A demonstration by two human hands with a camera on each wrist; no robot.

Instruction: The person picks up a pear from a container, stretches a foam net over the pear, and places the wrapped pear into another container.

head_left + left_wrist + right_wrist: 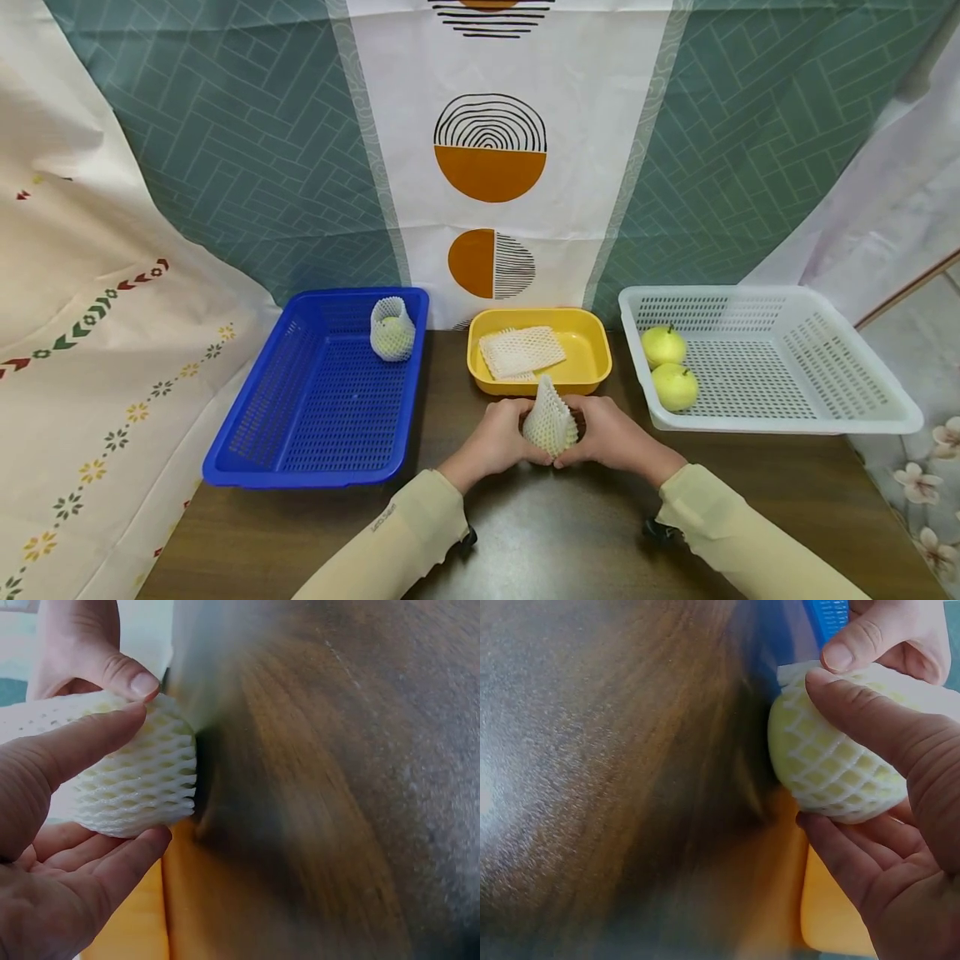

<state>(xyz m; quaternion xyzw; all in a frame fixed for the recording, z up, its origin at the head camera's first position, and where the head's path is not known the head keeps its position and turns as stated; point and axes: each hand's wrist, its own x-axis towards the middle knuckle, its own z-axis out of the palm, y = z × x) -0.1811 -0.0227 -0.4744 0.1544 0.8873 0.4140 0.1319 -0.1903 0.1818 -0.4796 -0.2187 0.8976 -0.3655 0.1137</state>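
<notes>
A yellow-green pear (791,746) sits inside a white foam net sleeve (551,421), whose top narrows to a point in the head view. From the left side my left hand (502,433) grips the sleeved pear, thumb across the near face and fingers behind. My right hand (611,435) holds it the same way from the right. Both thumbs nearly meet on the net, as the left wrist view shows. At the pear's lower end, a bit of bare skin shows past the net in the right wrist view. Both hands are just in front of the yellow tray (592,375).
Flat foam nets (525,352) lie in the yellow tray. A blue basket (311,479) at left holds one netted pear (393,333). The white basket (787,423) at right holds two bare pears (675,387). Patterned cloth (491,75) hangs behind the brown table (555,550).
</notes>
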